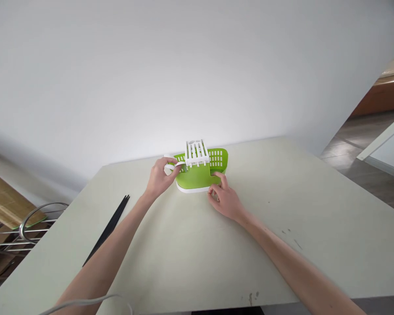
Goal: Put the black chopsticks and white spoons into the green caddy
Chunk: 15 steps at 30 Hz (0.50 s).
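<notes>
A green utensil holder (193, 178) with a white base stands on the table near the wall. A white slotted rack (197, 153) rises from its middle. My left hand (160, 177) is closed on white-handled scissors (170, 166) at the holder's left compartment. A bit of grey blade shows past the fingertips, and its tip is hidden. At the front right corner, my right hand (225, 197) holds the holder, its index finger hooked over the low rim and the other fingers curled by the front wall.
Black chopsticks (110, 225) lie in a bundle on the pale table (190, 262), left of my left forearm. A metal wire rack (26, 232) with a wooden board (11, 199) stands beyond the left edge. A grey cable (85, 302) crosses the lower left. Behind is a white wall (197, 74).
</notes>
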{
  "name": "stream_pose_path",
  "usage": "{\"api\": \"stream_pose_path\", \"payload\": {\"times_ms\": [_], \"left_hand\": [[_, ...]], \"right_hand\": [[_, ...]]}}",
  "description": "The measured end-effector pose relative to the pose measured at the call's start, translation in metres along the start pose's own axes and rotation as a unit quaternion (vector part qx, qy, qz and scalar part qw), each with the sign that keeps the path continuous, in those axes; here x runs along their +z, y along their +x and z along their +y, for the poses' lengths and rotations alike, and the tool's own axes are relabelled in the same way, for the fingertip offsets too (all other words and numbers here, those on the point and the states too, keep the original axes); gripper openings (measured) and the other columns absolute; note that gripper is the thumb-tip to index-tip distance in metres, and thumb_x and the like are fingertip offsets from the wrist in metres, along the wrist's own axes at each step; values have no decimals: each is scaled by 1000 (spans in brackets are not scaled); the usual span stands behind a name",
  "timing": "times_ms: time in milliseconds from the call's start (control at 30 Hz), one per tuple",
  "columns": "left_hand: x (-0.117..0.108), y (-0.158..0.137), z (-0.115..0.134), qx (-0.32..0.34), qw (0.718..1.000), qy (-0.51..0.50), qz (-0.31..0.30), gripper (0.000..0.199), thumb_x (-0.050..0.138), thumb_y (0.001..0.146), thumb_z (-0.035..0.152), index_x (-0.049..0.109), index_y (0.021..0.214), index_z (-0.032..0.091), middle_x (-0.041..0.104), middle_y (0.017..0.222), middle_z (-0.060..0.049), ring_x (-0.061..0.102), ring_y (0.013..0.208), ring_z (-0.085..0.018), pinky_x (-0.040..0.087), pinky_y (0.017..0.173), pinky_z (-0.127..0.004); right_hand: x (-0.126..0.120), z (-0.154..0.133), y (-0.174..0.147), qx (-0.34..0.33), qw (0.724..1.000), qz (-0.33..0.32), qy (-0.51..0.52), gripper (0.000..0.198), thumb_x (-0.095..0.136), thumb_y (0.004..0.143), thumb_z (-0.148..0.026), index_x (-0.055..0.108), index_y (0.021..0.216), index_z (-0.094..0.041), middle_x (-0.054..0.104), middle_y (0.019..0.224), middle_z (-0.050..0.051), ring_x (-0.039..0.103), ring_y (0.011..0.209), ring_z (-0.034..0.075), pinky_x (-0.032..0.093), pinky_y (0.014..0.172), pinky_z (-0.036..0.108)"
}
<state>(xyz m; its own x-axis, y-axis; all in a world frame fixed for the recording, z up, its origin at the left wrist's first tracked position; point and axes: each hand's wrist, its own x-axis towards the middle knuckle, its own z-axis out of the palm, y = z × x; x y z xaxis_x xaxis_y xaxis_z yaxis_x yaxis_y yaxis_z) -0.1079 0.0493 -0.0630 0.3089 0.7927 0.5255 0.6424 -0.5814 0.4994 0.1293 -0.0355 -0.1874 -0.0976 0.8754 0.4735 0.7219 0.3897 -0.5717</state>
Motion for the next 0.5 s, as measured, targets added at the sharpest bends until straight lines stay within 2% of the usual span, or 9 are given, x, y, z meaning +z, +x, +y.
{"api": "stream_pose_path", "payload": {"times_ms": [200,333,500], "left_hand": [[2,10,-6,31,996,79,29,19,64,97,39,71,95,22,78,93,-5,69,94,-23,51,90,-36],[-1,17,-7,33,991,128,-7,24,56,101,42,69,95,23,78,94,-5,69,88,-22,47,73,-33],[-2,18,-2,42,980,191,-34,30,46,106,44,64,95,23,76,97,-6,67,86,-22,41,66,-33]], "right_hand": [[-1,0,1,-1,1000,-3,4,10,57,97,-24,60,88,-21,40,157,13,66,79,14,53,59,31],[0,1,0,-6,1000,0,-2,9,57,97,-24,60,89,-21,41,156,13,66,77,13,53,60,31],[0,2,0,-8,1000,1,-4,9,57,97,-23,60,89,-20,41,156,14,66,77,13,52,60,30]]}}
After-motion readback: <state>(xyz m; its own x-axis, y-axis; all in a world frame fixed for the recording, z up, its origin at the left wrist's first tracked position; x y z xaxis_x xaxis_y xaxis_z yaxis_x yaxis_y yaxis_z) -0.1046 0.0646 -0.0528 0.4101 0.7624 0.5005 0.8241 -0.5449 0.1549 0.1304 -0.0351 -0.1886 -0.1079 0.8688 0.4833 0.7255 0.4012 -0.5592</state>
